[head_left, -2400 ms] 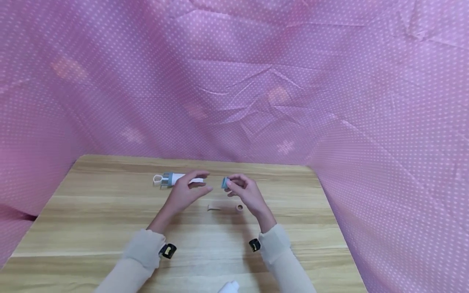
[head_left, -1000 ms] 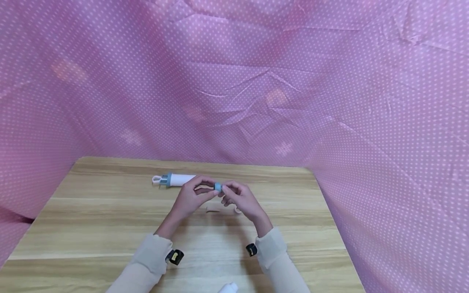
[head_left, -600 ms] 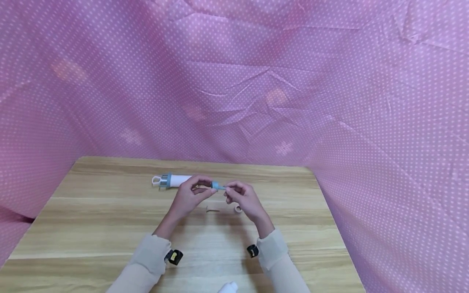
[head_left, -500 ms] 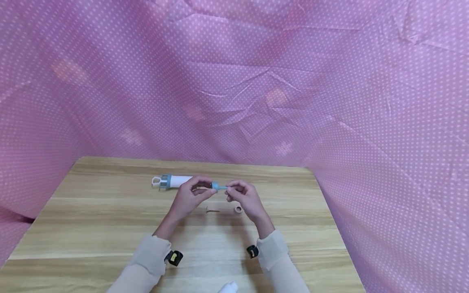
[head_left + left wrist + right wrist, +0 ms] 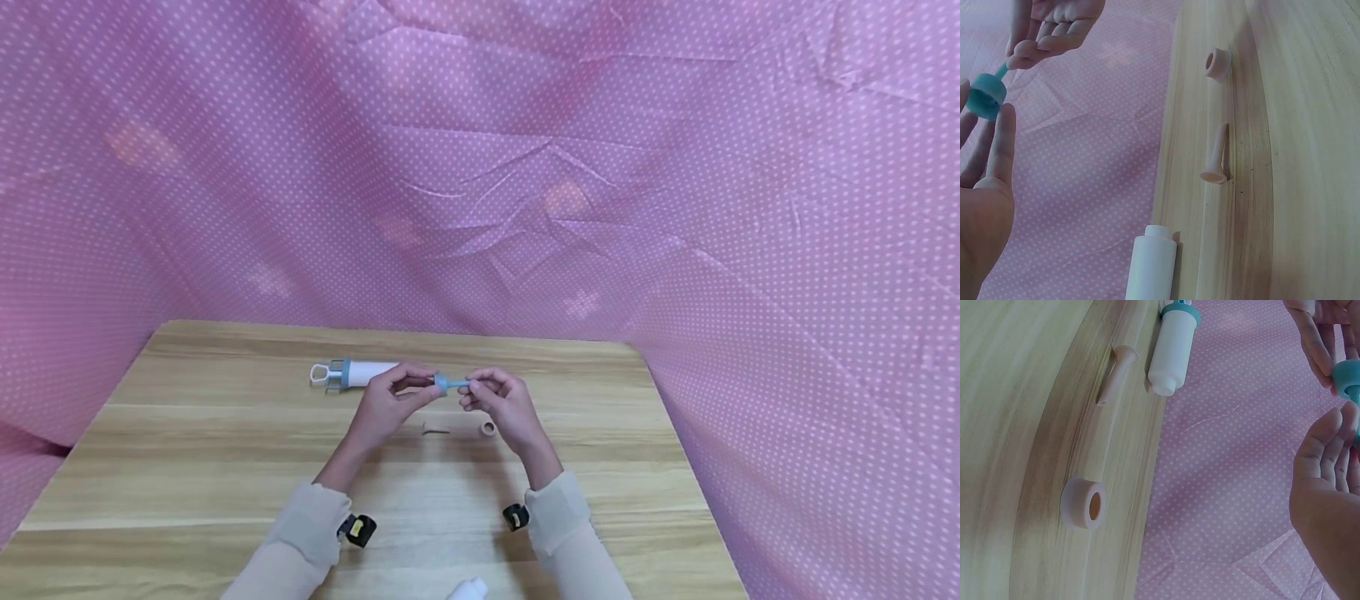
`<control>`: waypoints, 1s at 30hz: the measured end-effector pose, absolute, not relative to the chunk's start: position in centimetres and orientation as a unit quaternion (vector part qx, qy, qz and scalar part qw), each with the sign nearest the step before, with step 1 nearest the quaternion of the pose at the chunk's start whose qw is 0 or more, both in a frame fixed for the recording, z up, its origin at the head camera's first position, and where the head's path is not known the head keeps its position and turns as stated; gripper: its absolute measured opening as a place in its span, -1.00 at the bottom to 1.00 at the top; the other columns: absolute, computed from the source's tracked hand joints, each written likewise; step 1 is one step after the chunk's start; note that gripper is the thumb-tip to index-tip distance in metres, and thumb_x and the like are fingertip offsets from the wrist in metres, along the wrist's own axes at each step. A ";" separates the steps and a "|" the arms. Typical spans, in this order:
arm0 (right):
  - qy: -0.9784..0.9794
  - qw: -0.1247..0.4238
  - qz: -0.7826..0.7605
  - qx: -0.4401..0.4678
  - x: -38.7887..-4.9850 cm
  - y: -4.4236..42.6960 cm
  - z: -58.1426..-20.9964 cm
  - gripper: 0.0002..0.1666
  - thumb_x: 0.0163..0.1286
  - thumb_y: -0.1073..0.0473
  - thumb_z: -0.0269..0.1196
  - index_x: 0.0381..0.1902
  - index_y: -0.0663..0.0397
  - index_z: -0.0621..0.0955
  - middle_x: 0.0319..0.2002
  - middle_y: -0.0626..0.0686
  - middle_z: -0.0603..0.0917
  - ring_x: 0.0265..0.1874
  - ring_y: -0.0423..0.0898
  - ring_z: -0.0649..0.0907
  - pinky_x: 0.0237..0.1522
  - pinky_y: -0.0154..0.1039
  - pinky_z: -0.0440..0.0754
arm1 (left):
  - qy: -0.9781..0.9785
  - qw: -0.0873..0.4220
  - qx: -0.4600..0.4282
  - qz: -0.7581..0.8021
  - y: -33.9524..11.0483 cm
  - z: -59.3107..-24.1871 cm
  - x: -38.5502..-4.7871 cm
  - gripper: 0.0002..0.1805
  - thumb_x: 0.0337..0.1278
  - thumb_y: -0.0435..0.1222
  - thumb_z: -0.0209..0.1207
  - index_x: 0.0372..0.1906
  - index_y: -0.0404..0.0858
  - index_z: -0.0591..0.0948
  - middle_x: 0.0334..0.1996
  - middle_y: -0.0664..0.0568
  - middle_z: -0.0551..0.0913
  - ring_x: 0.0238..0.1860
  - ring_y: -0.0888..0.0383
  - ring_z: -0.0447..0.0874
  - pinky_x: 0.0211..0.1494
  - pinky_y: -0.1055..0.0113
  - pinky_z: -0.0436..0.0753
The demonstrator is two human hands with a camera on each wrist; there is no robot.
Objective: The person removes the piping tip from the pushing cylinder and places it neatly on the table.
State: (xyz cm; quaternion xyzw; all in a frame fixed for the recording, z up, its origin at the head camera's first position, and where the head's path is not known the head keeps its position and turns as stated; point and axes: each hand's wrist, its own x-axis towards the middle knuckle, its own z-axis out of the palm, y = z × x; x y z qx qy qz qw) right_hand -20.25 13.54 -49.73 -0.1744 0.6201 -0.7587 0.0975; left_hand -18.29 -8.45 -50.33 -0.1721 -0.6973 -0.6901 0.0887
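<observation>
In the head view, my left hand [image 5: 384, 410] pinches a blue collar cap [image 5: 440, 383] by its wide rim. My right hand [image 5: 512, 410] holds the tip of a thin blue nozzle [image 5: 458, 383] that sticks out of the cap's right side. The left wrist view shows the cap's hollow open side [image 5: 985, 97]. Left of the hands lies a white syringe-like barrel [image 5: 367, 372] with a blue collar and a plunger loop; my left hand hides its right end. A pinkish cone nozzle [image 5: 436, 430] and a pinkish ring cap [image 5: 1072, 503] rest below on the table.
The wooden table [image 5: 225, 467] has a pink dotted cloth [image 5: 480, 208] hanging behind it and at both sides. A white, bottle-like end [image 5: 468, 590] pokes in at the bottom edge of the head view, mostly cut off.
My left hand, earlier apart with nothing in it, moved right and took hold of the blue cap from my right hand. My right fingers shifted onto the blue nozzle, which now sticks out.
</observation>
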 end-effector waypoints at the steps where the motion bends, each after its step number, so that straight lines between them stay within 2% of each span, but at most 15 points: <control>1: 0.619 0.098 -0.759 -0.175 -20.2 13.5 -49.7 -0.84 0.51 0.37 0.17 -0.05 0.40 0.54 -0.27 0.07 0.73 -0.31 -0.13 0.73 -0.14 -0.25 0.74 | -0.700 0.088 -0.172 -0.687 -8.5 -50.3 -18.3 -0.70 0.20 -0.29 0.41 -0.01 -0.32 0.70 -0.02 -0.11 0.71 -0.01 0.03 0.71 0.04 0.24 0.72; 6: 0.614 0.100 -0.762 -0.177 -20.1 13.5 -49.6 -0.88 0.51 0.39 0.17 -0.07 0.37 0.55 -0.27 0.07 0.74 -0.30 -0.13 0.74 -0.13 -0.23 0.74 | -0.706 0.091 -0.173 -0.681 -8.6 -50.3 -18.1 -0.69 0.20 -0.26 0.41 0.04 -0.22 0.74 0.01 -0.10 0.74 0.01 0.10 0.72 0.05 0.25 0.71; 13: 0.607 0.102 -0.766 -0.186 -20.0 13.3 -49.4 -0.89 0.49 0.43 0.16 -0.08 0.37 0.55 -0.26 0.07 0.75 -0.29 -0.13 0.74 -0.12 -0.25 0.74 | -0.675 0.120 -0.180 -0.706 -8.5 -50.6 -18.1 -0.68 0.17 -0.40 0.40 0.04 -0.37 0.73 0.04 -0.19 0.73 0.01 0.17 0.73 0.03 0.25 0.70; 19: 0.605 0.104 -0.766 -0.191 -20.0 13.1 -49.4 -0.90 0.47 0.46 0.16 -0.10 0.32 0.57 -0.26 0.08 0.76 -0.29 -0.13 0.74 -0.12 -0.24 0.74 | -0.662 0.129 -0.178 -0.717 -8.6 -50.7 -18.1 -0.69 0.13 -0.47 0.40 0.01 -0.41 0.73 0.02 -0.21 0.72 0.01 0.19 0.74 0.01 0.26 0.70; 30: 0.624 0.104 -0.745 -0.211 -19.8 12.7 -49.2 -0.81 0.48 0.48 0.12 -0.03 0.59 0.48 -0.27 -0.01 0.76 -0.27 -0.16 0.74 -0.08 -0.21 0.74 | -0.645 0.124 -0.197 -0.728 -8.5 -50.9 -18.1 -0.68 0.08 -0.53 0.40 -0.02 -0.49 0.70 0.05 -0.30 0.69 0.02 0.16 0.74 0.02 0.21 0.70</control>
